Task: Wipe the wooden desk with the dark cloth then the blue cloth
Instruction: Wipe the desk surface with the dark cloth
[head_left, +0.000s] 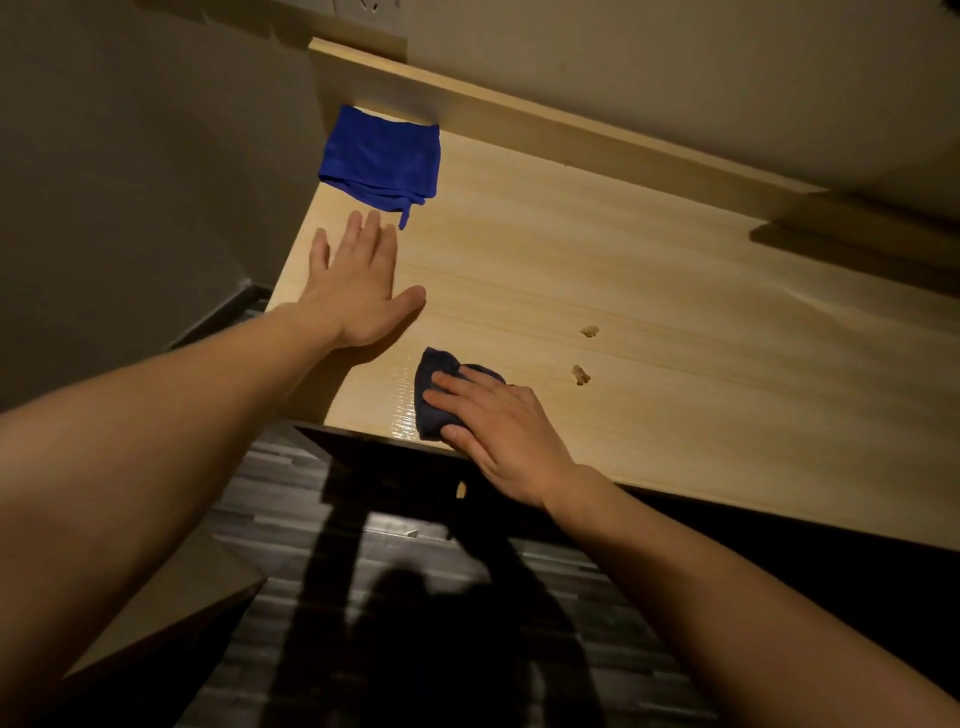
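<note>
**Now wiping with the dark cloth (434, 384), blue cloth (382, 158) parked for later**

Pressing down, the right hand (498, 431) lies nearly flat on the bunched dark cloth at the front edge of the wooden desk (649, 270), fingers straight, likely to scrub. At ten o'clock from it the left hand (358, 291) is spread flat on bare wood, holding nothing, probably bracing. The blue cloth waits folded at twelve o'clock of that hand.

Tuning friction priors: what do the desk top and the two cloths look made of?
Desk: pale wood-grain top, perhaps laminate or veneer; glossy sheen near front edge.
Blue cloth: folded textile, possibly microfibre; fuzzy nap.
Dark cloth: soft fabric, crumpled under right hand; weave unreadable.
</note>
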